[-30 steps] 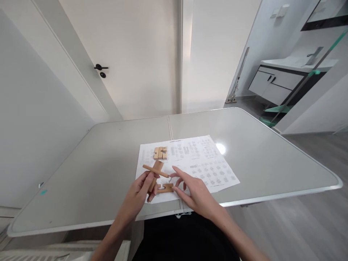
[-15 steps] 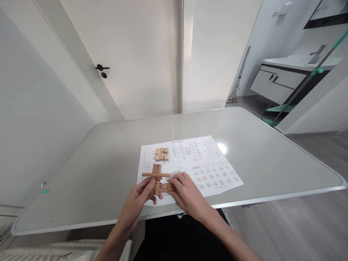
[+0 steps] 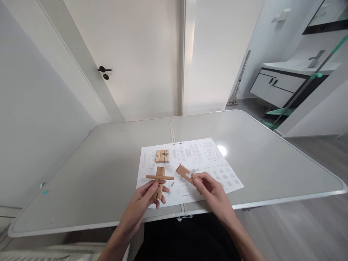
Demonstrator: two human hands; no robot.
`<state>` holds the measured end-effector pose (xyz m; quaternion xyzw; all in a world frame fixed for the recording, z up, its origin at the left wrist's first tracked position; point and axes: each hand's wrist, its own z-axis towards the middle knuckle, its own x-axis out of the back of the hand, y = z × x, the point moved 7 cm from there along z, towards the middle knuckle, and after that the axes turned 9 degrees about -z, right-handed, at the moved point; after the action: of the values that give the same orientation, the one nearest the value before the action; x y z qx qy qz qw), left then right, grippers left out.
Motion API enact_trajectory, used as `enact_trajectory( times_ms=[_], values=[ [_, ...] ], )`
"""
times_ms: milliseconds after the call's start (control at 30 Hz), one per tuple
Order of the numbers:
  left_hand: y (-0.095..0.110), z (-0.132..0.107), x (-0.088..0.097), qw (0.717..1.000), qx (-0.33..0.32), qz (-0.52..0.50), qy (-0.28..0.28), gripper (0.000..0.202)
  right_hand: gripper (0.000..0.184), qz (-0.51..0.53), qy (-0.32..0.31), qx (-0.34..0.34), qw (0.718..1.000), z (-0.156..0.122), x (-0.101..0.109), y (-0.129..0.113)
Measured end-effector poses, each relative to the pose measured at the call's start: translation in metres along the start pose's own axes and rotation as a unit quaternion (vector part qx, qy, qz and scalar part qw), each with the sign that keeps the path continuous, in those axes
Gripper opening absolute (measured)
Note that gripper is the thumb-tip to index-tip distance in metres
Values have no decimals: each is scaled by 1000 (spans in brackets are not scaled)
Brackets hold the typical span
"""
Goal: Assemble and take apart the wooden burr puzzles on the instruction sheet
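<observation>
My left hand (image 3: 145,199) pinches the near end of a wooden cross (image 3: 160,177), two notched bars joined at right angles, held just over a printed sheet (image 3: 206,159). Raised slightly above that sheet, a single notched wooden bar (image 3: 184,172) points away to the left with my right hand (image 3: 210,188) closed on its near end. Three more short wooden bars (image 3: 162,156) lie side by side on the far left part of the sheet, untouched.
The sheet lies near the front edge of a grey table (image 3: 108,163) with a seam down its middle. A white door (image 3: 130,54) stands behind it. A vanity with a sink (image 3: 282,81) and a green mop (image 3: 277,112) are at the right.
My right hand closed on the loose bar lying beside the cross, lifted it and carried it to the right. My left hand kept hold of the cross.
</observation>
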<state>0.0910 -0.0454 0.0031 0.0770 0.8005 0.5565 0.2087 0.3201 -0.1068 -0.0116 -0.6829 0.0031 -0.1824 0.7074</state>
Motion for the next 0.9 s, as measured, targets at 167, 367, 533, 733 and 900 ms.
enact_trajectory(
  times_ms=[167,367,533,733,900],
  values=[
    [-6,0,-20,997,30,-49,-52,38,32,142,-74,-47,986,-4,-11,-3],
    [-9,-1,-40,992,60,-74,-85,36,30,173,-106,-36,979,-3,-23,-10],
    [-9,-2,-45,989,75,-91,-90,34,37,155,-96,-35,983,-3,-21,-11],
    [-14,-2,-40,984,101,-108,-97,32,43,148,-96,-60,982,-4,-25,-9],
    [-14,-2,-38,984,98,-108,-100,31,37,155,-94,-55,982,-4,-26,-13]
  ],
)
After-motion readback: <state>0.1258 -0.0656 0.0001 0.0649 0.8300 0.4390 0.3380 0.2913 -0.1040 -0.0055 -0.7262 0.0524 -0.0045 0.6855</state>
